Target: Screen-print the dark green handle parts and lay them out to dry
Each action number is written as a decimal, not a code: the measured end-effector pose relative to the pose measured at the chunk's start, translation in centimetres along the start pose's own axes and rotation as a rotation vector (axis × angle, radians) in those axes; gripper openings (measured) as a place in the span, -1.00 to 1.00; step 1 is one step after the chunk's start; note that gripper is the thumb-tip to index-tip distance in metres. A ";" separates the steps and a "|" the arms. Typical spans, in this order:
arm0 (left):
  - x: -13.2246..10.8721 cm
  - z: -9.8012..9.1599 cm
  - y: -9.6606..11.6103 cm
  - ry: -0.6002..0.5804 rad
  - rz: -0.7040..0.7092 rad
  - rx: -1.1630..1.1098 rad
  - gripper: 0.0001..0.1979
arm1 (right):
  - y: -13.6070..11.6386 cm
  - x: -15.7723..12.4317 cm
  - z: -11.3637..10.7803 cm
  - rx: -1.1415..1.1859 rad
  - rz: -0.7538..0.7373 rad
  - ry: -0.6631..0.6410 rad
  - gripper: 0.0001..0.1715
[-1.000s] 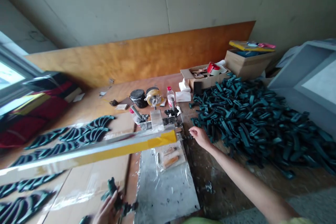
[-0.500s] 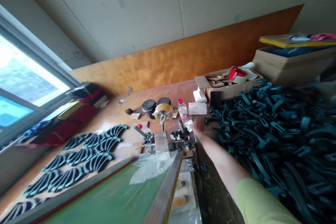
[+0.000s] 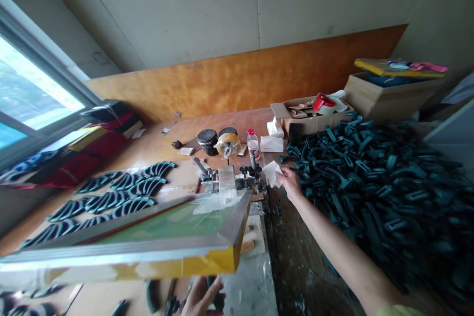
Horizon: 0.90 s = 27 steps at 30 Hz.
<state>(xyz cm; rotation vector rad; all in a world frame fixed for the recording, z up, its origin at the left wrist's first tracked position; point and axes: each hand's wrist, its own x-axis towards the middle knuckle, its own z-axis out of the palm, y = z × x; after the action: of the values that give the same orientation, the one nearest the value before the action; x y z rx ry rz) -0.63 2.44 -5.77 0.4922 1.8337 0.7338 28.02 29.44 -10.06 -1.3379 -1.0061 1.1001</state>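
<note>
My right hand (image 3: 291, 182) pinches a crumpled white tissue (image 3: 273, 174) above the bench, beside the clamps of the printing fixture. At the bottom edge, my left hand (image 3: 202, 297) is partly cut off and has its fingers about a dark plastic part (image 3: 219, 301). A metal screen-printing frame (image 3: 155, 249) with green mesh (image 3: 174, 224) is tilted up above the left hand, its near edge wrapped in yellow tape. The hinge clamps (image 3: 250, 173) stand at the frame's far end.
A large heap of dark plastic parts (image 3: 355, 182) covers the right side. Rows of curved dark parts (image 3: 129, 192) lie at left. Behind the fixture are a plastic bottle (image 3: 253, 142), a tissue pack (image 3: 272, 144), black tubs (image 3: 207, 142), a tape roll (image 3: 228, 145) and cardboard boxes (image 3: 392, 94).
My right hand has drawn back toward me, bringing the white tissue away from near the bottle. The near end of the screen frame has risen. My left hand has come into view beneath it.
</note>
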 end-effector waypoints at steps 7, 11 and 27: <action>-4.3 2.3 1.5 -0.281 0.142 -0.183 -0.42 | -2.8 -14.0 -1.8 -0.329 -0.212 0.067 -0.66; -5.9 2.5 2.9 -0.425 0.185 -0.197 -0.35 | -4.6 -19.8 -0.2 -0.444 -0.291 0.070 -0.68; -5.5 1.8 1.5 -0.437 0.463 -0.118 -0.70 | -9.3 -30.1 7.5 -0.460 -0.595 -0.099 -0.90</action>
<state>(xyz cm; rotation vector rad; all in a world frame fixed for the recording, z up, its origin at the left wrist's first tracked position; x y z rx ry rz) 3.02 0.51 -1.44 0.9369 1.2708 0.9498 14.47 2.32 1.18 -1.2113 -1.6678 0.4993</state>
